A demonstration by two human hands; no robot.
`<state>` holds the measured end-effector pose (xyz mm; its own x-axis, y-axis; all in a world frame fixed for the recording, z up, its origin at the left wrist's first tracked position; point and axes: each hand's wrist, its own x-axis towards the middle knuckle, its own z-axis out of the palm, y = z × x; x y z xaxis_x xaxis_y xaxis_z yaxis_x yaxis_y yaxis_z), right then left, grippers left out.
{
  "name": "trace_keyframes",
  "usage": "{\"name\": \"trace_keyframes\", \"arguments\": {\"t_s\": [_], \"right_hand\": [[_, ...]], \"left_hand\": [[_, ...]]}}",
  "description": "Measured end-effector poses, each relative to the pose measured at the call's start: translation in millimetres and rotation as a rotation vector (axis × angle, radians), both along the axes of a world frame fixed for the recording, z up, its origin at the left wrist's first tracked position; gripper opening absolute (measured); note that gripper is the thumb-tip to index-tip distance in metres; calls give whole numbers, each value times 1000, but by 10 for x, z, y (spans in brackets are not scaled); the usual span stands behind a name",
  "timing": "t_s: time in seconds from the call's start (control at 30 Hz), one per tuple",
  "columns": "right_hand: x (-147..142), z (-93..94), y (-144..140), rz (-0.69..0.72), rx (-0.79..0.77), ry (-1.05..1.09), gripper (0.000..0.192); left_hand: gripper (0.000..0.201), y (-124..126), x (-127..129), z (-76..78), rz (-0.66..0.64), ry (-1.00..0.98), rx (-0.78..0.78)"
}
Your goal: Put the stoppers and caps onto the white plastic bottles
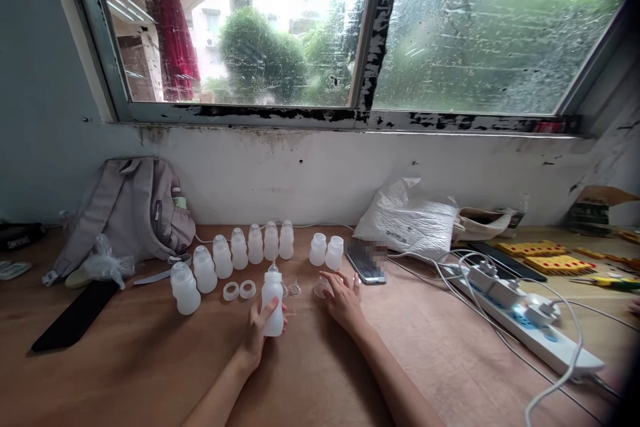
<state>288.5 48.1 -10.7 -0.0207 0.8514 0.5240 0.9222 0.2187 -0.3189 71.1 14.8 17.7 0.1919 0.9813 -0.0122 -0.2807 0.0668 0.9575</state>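
Note:
A frosted white baby bottle [273, 310] with a clear nipple on top stands upright in my left hand [258, 327], whose fingers wrap round its body. Over to the right, my right hand [345, 297] rests low at the tabletop, its fingers curled over a clear bottle cap [321, 288]. Between the hands lies a clear nipple [295, 288], with another partly hidden behind the held bottle. Two white collar rings [247, 289] lie left of that bottle. Several capped baby bottles [222, 257] form a curved row behind. Two uncapped bottles [335, 253] stand beyond my right hand.
A phone [367, 263] lies right of the uncapped bottles, near a silvery plastic bag [407, 220]. Cables run from a white power strip [530, 320] on the right. Yellow parts [560, 265] lie farther right. A grey backpack [130, 207] and a black flat case [77, 317] are at left.

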Motion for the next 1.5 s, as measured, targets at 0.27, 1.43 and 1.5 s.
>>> {"name": "trace_keyframes", "arguments": {"t_s": [0.27,1.43,1.5], "right_hand": [[-458,334,-275,309,-64,828,33],[-486,523,-377,420,-364,1371,30],[-474,525,-376,407,-380,1381,31]], "left_hand": [[47,-55,20,-97,228,824,641],[29,-96,-36,68,-482,90,-134],[30,-103,-33,71,-514,104,-117]]}}
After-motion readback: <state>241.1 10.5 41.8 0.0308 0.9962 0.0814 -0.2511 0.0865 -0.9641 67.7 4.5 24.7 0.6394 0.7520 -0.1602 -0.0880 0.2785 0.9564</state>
